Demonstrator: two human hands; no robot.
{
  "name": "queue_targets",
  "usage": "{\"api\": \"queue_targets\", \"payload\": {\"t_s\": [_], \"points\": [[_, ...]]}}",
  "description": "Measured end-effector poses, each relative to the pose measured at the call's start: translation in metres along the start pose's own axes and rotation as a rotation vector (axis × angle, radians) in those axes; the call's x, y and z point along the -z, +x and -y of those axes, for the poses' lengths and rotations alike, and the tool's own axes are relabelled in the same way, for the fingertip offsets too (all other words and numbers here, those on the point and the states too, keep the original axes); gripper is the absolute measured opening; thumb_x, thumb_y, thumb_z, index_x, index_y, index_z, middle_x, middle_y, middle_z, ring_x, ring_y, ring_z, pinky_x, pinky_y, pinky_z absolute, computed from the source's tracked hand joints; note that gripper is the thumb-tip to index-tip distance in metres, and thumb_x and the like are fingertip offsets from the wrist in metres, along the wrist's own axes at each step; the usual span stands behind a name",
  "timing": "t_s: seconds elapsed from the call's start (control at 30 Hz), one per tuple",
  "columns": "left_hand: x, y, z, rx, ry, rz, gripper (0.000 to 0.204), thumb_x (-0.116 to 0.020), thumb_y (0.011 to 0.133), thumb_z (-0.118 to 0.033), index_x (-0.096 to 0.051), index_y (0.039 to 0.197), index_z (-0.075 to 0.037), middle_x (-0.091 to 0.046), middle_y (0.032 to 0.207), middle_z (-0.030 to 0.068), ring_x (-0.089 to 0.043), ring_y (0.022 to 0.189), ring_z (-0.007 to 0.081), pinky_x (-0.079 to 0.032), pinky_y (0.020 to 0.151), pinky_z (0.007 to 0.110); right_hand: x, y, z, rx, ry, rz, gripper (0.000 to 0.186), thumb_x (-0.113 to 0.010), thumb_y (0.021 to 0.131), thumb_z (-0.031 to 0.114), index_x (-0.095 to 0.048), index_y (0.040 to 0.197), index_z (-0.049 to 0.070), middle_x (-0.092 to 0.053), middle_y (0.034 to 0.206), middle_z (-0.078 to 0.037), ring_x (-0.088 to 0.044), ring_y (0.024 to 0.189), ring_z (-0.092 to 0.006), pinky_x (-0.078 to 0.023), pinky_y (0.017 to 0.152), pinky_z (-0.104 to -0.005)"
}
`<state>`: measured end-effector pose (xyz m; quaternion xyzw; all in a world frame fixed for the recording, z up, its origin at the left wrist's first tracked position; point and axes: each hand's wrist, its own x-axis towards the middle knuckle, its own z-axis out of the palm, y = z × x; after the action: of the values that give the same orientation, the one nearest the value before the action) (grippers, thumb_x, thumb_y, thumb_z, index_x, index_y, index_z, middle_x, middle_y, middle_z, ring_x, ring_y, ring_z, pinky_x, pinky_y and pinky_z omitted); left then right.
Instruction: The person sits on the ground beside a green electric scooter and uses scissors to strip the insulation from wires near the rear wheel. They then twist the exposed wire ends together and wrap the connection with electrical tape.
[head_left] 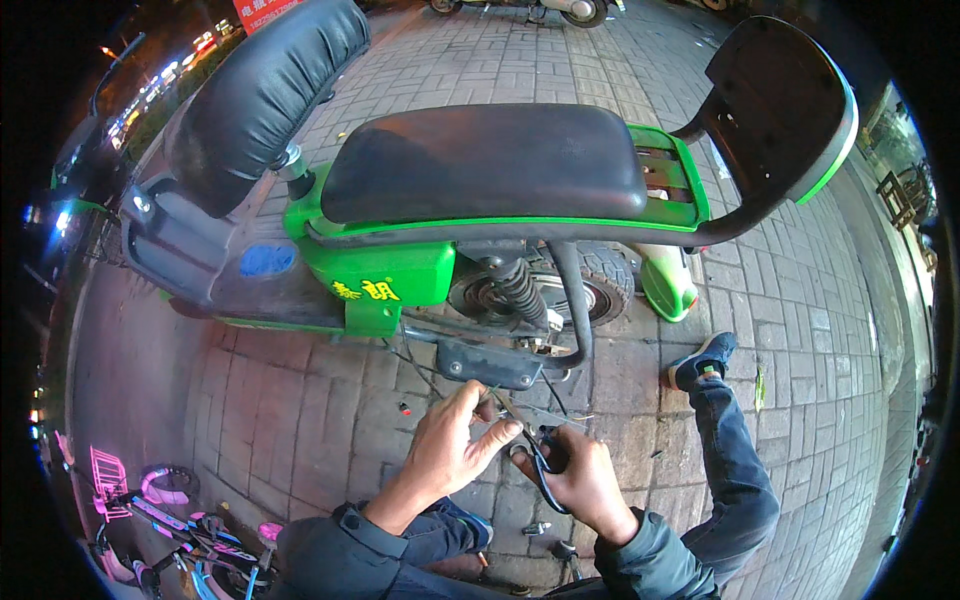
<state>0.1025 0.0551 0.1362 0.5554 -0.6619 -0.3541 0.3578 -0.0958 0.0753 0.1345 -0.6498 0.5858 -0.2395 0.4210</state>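
In my right hand (585, 480) is a pair of scissors (541, 468) with dark looped handles; its metal blades point up and left toward the fingers of my left hand (455, 450). My left hand is closed in a pinch on what looks like a thin wire, mostly hidden at the fingertips. Just beyond both hands stands a green electric scooter (380, 275) with a black seat (490, 160). Dark cables (421, 372) hang from its underside, beside a black footrest plate (488, 366).
The scooter's rear wheel (605, 285) and spring shock absorber (520, 290) face me. A small red piece (404, 408) and a metal part (537, 528) lie on the paving. A pink child's bicycle (190, 530) is at lower left. My shoe (703, 358) rests at right.
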Motion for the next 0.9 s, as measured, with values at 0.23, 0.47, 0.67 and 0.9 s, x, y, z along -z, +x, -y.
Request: {"api": "queue_targets", "payload": {"t_s": [0.23, 0.47, 0.67, 0.9], "points": [[0.0010, 0.0013, 0.0000, -0.071, 0.068, 0.025, 0.037, -0.071, 0.091, -0.034, -0.057, 0.091, 0.000, -0.059, 0.080, 0.0145, -0.061, 0.072, 0.0324, -0.046, 0.063, 0.041, -0.0018, 0.0005, -0.0034, 0.000, -0.026, 0.007, 0.052, -0.081, 0.079, 0.047, -0.056, 0.072, 0.002, -0.058, 0.057, -0.011, -0.060, 0.050, -0.0269, -0.048, 0.051, -0.0369], [0.0045, 0.0000, -0.0063, -0.001, 0.102, 0.063, 0.038, -0.072, 0.090, -0.035, -0.056, 0.088, 0.000, -0.054, 0.078, 0.0123, -0.058, 0.071, 0.0320, -0.045, 0.063, 0.041, -0.0007, 0.0008, -0.0024, 0.012, -0.066, 0.028, 0.052, -0.081, 0.079, 0.047, -0.057, 0.073, 0.001, -0.058, 0.056, -0.011, -0.060, 0.049, -0.0270, -0.047, 0.051, -0.0370], [0.0051, 0.0003, -0.0067, -0.033, 0.153, 0.063, 0.041, -0.071, 0.090, -0.038, -0.052, 0.084, -0.001, -0.052, 0.077, 0.0118, -0.056, 0.069, 0.0319, -0.043, 0.060, 0.042, -0.0019, 0.0013, -0.0041, -0.004, -0.040, 0.040, 0.053, -0.081, 0.079, 0.047, -0.058, 0.071, 0.001, -0.058, 0.056, -0.011, -0.061, 0.050, -0.0274, -0.047, 0.051, -0.0370], [-0.0025, -0.0009, -0.0053, -0.023, 0.122, 0.004, 0.044, -0.072, 0.090, -0.036, -0.048, 0.075, -0.003, -0.046, 0.067, 0.0113, -0.050, 0.060, 0.0320, -0.040, 0.056, 0.042, -0.0071, -0.0024, -0.0034, -0.044, 0.051, 0.001, 0.052, -0.084, 0.077, 0.045, -0.058, 0.069, 0.000, -0.054, 0.056, -0.009, -0.051, 0.050, -0.0177, -0.044, 0.050, -0.0338]]}}
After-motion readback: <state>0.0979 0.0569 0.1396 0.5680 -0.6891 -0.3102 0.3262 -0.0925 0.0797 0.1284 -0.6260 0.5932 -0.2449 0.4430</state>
